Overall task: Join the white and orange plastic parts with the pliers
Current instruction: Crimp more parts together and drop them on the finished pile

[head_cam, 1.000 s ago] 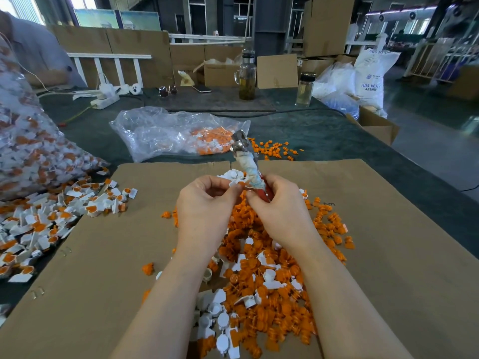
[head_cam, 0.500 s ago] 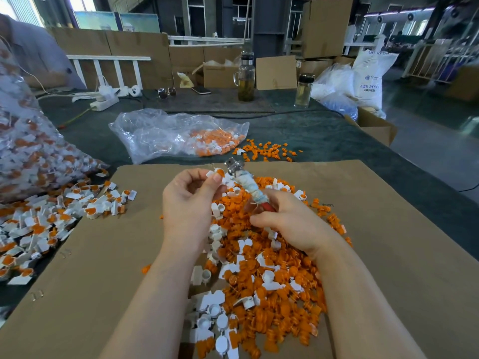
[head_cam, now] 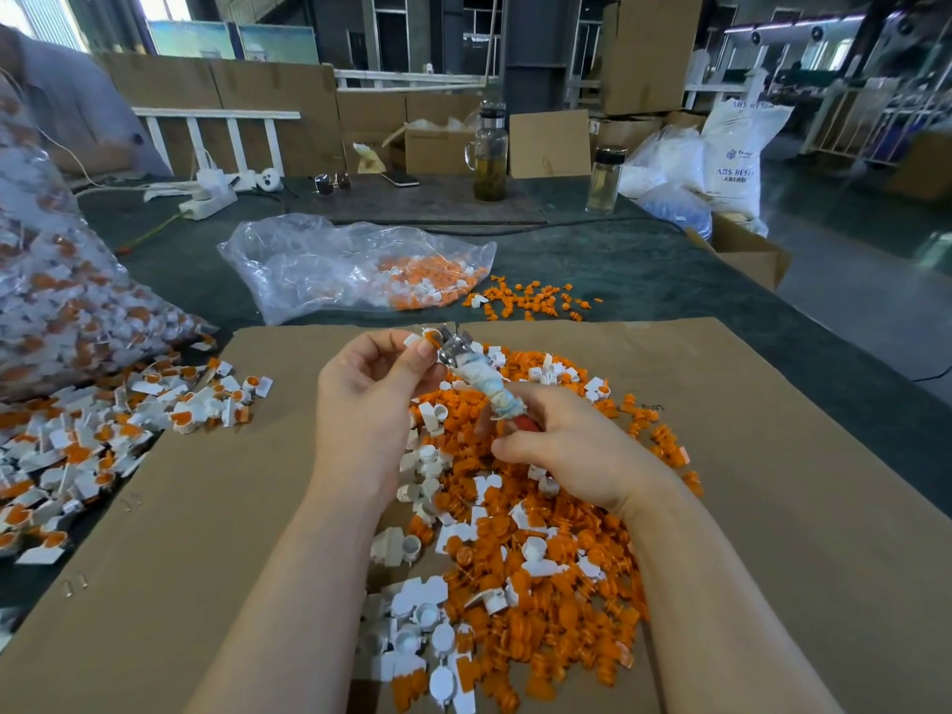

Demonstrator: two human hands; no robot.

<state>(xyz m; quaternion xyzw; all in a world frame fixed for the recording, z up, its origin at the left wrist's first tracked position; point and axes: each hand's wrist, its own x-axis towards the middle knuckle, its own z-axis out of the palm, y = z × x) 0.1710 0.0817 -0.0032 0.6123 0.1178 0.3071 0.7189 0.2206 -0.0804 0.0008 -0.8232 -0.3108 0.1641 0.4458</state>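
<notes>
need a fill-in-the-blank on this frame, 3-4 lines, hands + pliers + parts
1. The pliers are gripped by the ____ hand.
2. The left hand pinches a small plastic part at the pliers' metal ____.
3. The loose pile of orange and white parts lies on a sheet of ____.
4. The finished pieces lie heaped to the person's ____.

Missing words: right; tip; cardboard; left
</notes>
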